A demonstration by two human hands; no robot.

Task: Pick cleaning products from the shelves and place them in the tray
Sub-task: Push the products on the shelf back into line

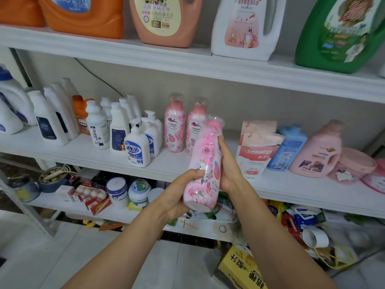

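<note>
A pink rose-patterned bottle (pixel 205 163) with a clear plastic cap wrap is held tilted in front of the middle shelf (pixel 170 161). My left hand (pixel 177 192) grips its lower part from the left, fingers curled round it. My right hand (pixel 228 170) holds its right side, thumb along the bottle. Two matching pink bottles (pixel 175 124) stand upright on the shelf just behind. No tray can be seen.
White pump bottles (pixel 137 147) and white spray refills stand left on the middle shelf; refill pouches (pixel 256 151), a blue bottle and a pink jug (pixel 318 151) stand right. Large detergent jugs (pixel 166 19) line the top shelf. Tubs and clutter fill the bottom shelf; a yellow box (pixel 241 268) lies on the floor.
</note>
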